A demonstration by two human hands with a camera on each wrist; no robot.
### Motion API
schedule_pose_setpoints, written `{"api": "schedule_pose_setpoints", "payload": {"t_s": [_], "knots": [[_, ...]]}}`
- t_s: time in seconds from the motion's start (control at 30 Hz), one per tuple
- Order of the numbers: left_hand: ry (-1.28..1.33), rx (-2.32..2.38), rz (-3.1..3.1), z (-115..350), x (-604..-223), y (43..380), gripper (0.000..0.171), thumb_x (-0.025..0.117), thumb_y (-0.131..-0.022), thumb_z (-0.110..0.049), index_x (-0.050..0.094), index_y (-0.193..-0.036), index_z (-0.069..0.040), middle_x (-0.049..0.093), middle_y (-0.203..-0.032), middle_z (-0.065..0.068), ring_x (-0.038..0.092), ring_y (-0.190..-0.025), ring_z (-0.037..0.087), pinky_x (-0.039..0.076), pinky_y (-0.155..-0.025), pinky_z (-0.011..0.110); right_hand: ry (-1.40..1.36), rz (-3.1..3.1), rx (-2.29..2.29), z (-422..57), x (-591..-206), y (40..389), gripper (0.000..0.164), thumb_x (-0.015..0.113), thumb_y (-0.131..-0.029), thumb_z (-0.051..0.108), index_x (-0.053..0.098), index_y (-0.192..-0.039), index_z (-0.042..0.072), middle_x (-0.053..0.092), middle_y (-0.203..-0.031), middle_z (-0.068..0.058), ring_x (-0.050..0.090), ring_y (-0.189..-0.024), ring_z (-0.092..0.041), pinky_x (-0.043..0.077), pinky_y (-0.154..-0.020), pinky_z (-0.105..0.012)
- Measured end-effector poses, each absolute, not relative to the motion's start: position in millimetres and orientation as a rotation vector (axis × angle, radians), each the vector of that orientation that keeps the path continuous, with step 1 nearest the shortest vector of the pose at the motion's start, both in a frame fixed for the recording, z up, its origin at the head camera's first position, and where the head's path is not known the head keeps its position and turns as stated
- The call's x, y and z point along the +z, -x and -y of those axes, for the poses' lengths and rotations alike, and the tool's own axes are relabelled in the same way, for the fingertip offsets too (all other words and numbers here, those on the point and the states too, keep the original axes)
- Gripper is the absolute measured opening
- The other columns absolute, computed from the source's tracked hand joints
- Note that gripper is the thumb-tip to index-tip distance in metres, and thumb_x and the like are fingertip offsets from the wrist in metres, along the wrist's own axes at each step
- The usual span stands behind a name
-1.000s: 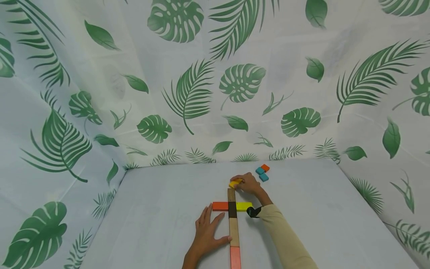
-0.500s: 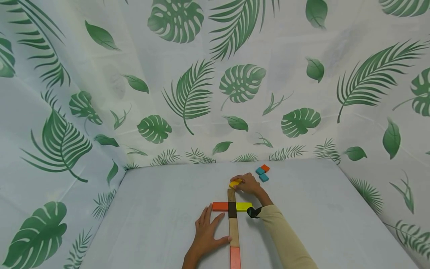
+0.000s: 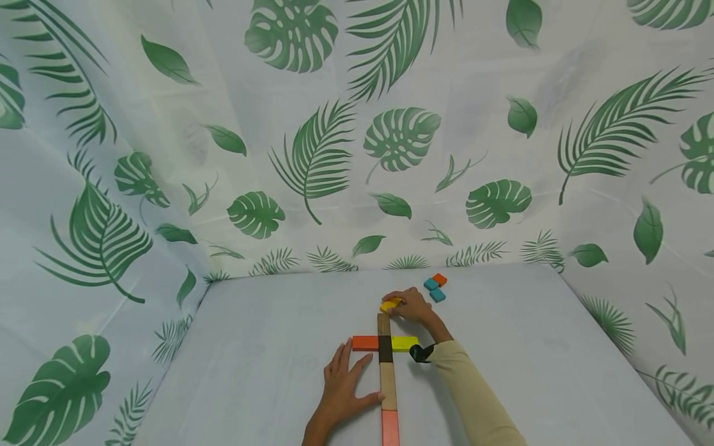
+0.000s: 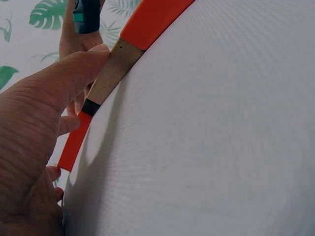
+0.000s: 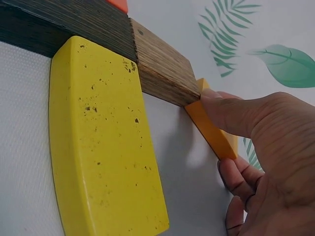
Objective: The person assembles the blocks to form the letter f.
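Observation:
Flat wooden blocks lie in a cross on the white surface. A salmon-red block (image 3: 390,427), a light wood block (image 3: 388,385), a near-black block (image 3: 385,349) and a brown block (image 3: 383,323) run in a line away from me. A red block (image 3: 365,343) extends left of the near-black one, a bright yellow block (image 3: 405,344) right. My right hand (image 3: 411,305) pinches an orange-yellow block (image 5: 214,129) at the brown block's far end. My left hand (image 3: 344,387) is spread, its thumb at the light wood block and fingertips by the red block.
Two blue blocks (image 3: 437,295) and an orange block (image 3: 440,280) lie near the back of the table (image 3: 268,334). White fabric with a green leaf print (image 3: 334,148) walls in the back and both sides. A black wrist device (image 3: 421,352) overhangs near the yellow block.

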State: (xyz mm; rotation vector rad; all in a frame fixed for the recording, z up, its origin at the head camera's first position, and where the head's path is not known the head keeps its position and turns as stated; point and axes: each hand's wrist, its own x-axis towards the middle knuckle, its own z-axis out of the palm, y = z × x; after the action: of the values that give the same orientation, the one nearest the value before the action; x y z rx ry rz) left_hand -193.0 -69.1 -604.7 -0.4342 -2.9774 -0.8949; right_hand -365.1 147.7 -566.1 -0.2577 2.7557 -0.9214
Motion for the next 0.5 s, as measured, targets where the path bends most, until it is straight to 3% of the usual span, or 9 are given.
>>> {"api": "schedule_pose_setpoints", "payload": {"t_s": [0.5], "knots": [[0.415,-0.904,2.999,67.2,-603.2,192.1,0.084,0.065,-0.074,-0.074,0.051,-0.142,-0.028,0.015,-0.163,0.014,0.017,-0.145,0.038,0.026,-0.102,0.062,0.267,-2.778,-0.948,-150.2,-571.9,364.9,0.037,0.071,-0.089,0.03,0.066,-0.125,0.027,0.052,-0.121,-0.015,0.044,-0.106,-0.027,0.036,-0.083,-0.053]]}}
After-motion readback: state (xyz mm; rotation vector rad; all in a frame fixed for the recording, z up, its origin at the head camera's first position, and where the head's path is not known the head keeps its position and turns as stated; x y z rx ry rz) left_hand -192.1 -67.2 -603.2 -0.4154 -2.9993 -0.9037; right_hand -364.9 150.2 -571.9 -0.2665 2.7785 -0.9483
